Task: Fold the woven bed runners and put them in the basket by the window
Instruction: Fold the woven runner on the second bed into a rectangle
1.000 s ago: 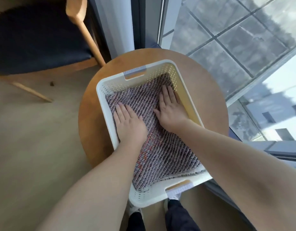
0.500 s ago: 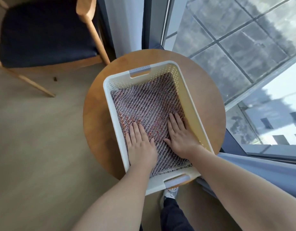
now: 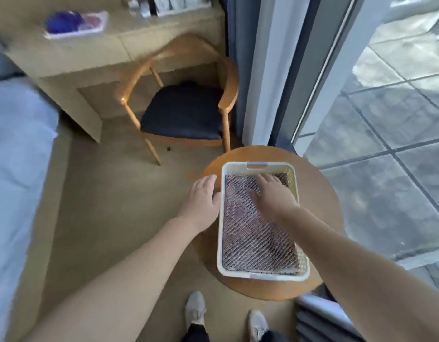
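Observation:
A folded woven bed runner (image 3: 250, 238), reddish-grey with a diagonal weave, lies flat inside the white perforated basket (image 3: 219, 233) on a round wooden table (image 3: 322, 218) by the window. My right hand (image 3: 272, 196) hovers over the far half of the runner with fingers extended; whether it touches the cloth is unclear. My left hand (image 3: 201, 198) is outside the basket, beside its left wall, fingers relaxed and holding nothing.
A wooden armchair (image 3: 186, 112) with a dark seat stands beyond the table, in front of a beige desk (image 3: 95, 58). A bed with pale blue linen (image 3: 16, 169) is at the left. Glass window panes (image 3: 386, 107) and curtains (image 3: 258, 70) are on the right.
The view has pulled back and up. My left hand has come off the runner and out of the basket to its left side. My right hand has lifted toward the far end.

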`<action>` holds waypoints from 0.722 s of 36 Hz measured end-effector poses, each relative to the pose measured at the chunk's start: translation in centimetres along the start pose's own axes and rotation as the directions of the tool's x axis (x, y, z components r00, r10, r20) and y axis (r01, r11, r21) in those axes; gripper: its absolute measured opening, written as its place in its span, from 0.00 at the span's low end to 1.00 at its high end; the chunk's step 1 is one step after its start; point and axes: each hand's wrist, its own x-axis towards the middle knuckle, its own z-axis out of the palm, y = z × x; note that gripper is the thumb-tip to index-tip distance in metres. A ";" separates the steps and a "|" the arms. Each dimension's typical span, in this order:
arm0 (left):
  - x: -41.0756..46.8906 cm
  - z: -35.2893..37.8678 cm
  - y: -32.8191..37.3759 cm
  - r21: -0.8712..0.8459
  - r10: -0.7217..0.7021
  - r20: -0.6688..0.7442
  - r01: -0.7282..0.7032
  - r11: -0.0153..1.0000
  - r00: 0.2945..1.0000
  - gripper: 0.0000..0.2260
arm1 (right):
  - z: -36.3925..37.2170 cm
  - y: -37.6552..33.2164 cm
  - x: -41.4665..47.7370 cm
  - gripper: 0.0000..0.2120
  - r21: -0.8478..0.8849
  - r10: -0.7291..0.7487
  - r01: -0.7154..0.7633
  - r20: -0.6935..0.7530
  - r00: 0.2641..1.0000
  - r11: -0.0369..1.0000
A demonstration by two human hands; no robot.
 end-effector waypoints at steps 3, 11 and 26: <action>-4.2 -4.8 -0.8 -0.022 -0.025 -0.130 0.023 1.000 0.991 0.21 | -4.6 -3.7 -1.0 0.25 -0.016 -0.158 0.157 -0.048 0.986 0.987; -16.2 -10.6 -3.8 -0.208 -0.337 -0.363 0.277 0.938 0.869 0.20 | -9.5 -13.4 -3.8 0.22 -0.059 -0.520 0.517 -0.150 0.841 0.854; -44.3 -13.0 -9.3 -0.404 -0.733 -0.521 0.630 0.664 0.439 0.22 | -4.3 -33.0 -17.3 0.26 -0.060 -0.893 0.893 0.042 0.448 0.445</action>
